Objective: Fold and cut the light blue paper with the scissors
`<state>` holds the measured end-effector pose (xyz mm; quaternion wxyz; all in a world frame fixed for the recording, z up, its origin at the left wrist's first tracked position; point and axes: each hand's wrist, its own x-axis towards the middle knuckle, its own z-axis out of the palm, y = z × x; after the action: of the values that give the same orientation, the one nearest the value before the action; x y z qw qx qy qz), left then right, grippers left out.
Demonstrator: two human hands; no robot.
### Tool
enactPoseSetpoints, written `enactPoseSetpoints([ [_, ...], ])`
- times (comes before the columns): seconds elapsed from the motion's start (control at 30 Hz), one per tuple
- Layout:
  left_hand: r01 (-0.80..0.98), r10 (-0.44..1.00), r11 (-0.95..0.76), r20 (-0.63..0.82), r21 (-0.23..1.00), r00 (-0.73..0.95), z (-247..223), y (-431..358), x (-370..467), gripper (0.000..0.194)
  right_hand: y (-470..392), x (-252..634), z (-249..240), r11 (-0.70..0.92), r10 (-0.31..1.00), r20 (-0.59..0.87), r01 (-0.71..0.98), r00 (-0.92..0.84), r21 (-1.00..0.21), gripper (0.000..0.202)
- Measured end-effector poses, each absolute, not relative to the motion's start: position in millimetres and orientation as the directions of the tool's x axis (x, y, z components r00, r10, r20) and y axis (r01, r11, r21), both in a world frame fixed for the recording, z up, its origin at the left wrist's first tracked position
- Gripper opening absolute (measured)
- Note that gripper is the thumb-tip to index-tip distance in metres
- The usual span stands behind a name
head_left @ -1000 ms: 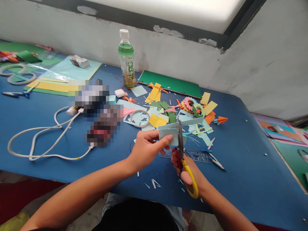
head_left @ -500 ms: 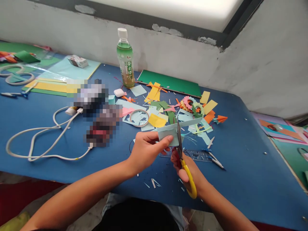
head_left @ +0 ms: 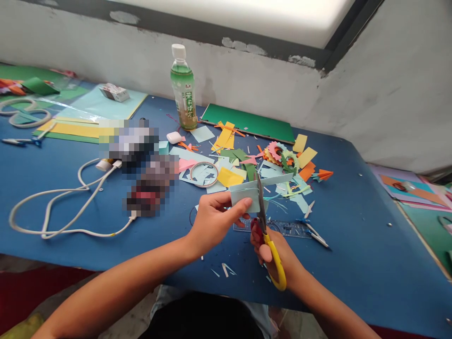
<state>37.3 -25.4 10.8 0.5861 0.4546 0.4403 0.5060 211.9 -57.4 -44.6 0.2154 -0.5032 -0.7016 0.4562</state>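
My left hand (head_left: 215, 220) pinches a light blue piece of paper (head_left: 243, 194) between thumb and fingers, above the blue table. In my right hand (head_left: 277, 252) are scissors (head_left: 275, 263) with yellow and red handles, their blades pointing away from me. The blades stand at the right part of the paper, and a narrow strip of it reaches out to the right past them. A clear ruler (head_left: 291, 229) lies under and behind my right hand. Colored paper scraps (head_left: 230, 177) are spread beyond both hands.
A green-capped-label bottle (head_left: 184, 94) stands near the wall. Left are two blurred devices (head_left: 151, 186) with a white cable (head_left: 67, 231). A tape roll (head_left: 204, 174), paper rings (head_left: 278, 155), a green board (head_left: 247, 123) and a compass (head_left: 318, 238) also lie on the table.
The scissors and my right hand have shifted slightly left, and the blades look closer together. The paper in my left hand has barely moved.
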Motion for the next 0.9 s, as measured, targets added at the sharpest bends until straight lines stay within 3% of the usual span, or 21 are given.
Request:
enactPoseSetpoints([
  [0.27, -0.233, 1.000, 0.004, -0.001, 0.973, 0.014, 9.3, -22.4, 36.5, 0.020, -60.6, 212.0, -50.7, -0.089, 0.900, -0.237, 0.379, -0.366, -0.921, 0.009],
  [0.37, -0.232, 0.999, -0.013, 0.020, 0.973, 0.029, 8.6, -18.8, 33.2, 0.020, -58.0, 213.2, -46.7, -0.056, 0.909, -0.216, 0.410, -0.356, -0.910, 0.011],
  [0.47, -0.175, 0.992, 0.006, 0.016, 0.984, 0.122, 11.2, -13.5, 26.2, 0.020, -53.6, 214.4, -41.0, 0.009, 0.919, -0.150, 0.400, -0.364, -0.917, 0.022],
  [0.63, 0.051, 0.909, 0.040, -0.057, 0.998, 0.414, 20.2, -8.1, 14.0, 0.021, -49.3, 211.5, -32.9, -0.082, 0.942, -0.110, 0.100, -0.318, -0.992, 0.050],
  [0.77, 0.281, 0.732, -0.029, -0.171, 0.959, 0.659, 23.1, -9.6, 13.4, 0.021, -49.1, 210.0, -23.3, -0.103, 0.963, -0.096, -0.014, -0.252, -0.995, 0.036],
  [0.9, 0.355, 0.659, -0.091, -0.211, 0.931, 0.722, 21.3, -11.1, 18.1, 0.020, -49.0, 210.0, -18.5, -0.068, 0.978, -0.059, -0.039, -0.199, -0.997, 0.026],
])
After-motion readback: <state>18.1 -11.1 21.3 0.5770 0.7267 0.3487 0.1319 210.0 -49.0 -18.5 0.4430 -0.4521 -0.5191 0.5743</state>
